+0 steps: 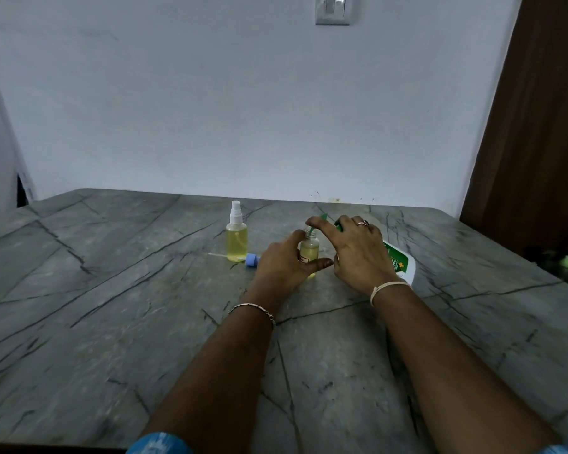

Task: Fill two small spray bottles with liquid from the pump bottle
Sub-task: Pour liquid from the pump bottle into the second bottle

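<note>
**Desk:** What does the left hand (284,262) have?

**Photographer:** It grasps a small bottle (309,250), which stands uncapped and upright on the grey stone table (112,290). The bottle is partly filled with yellow liquid, and the thumb lies across its near side.

**Desk:** And the right hand (358,253)?

**Photographer:** It is curled over the top of the white pump bottle (402,265), with the forefinger stretched along the green spout (324,216). The spout's tip sits at the small bottle's mouth. The pump bottle leans left, and its base is to the right of the hand.

**Desk:** The second one?

**Photographer:** A spray bottle (236,237) stands to the left and slightly farther off. Its white sprayer is fitted and it is nearly full of yellow liquid. A blue cap (252,259) with a thin tube lies flat beside it, between it and the left hand.

**Desk:** Background?

**Photographer:** There is a pale wall (243,109) with a switch plate (332,9) at the top.
</note>
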`<state>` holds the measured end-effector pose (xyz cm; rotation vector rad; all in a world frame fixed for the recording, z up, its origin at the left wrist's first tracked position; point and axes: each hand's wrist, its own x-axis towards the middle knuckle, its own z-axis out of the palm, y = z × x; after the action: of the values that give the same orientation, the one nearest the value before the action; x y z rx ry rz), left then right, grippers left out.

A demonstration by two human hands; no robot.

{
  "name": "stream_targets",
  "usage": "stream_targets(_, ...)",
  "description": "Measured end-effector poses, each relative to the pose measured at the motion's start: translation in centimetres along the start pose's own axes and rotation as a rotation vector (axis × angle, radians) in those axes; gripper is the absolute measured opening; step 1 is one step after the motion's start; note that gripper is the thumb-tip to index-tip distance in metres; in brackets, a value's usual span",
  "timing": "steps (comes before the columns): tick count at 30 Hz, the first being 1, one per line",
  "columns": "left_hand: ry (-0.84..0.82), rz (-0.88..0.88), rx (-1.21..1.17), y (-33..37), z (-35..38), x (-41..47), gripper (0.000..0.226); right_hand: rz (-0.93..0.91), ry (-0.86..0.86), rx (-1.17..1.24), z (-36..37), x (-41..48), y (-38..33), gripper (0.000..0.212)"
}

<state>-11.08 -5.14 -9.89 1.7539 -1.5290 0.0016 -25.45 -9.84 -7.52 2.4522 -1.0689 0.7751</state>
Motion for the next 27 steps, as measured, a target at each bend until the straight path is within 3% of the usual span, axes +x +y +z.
stream_targets(7, 0.02, 0.021, 0.002, 0.04, -0.04, -0.06, 0.065, 0.025, 0.021, 0.009, 0.14, 0.37, -0.35, 0.073)
stream_targets(27, -0.001, 0.002, -0.005, 0.36, -0.23, -0.15, 0.06, 0.025, 0.047, 0.017, 0.37, 0.39, -0.5, 0.072)
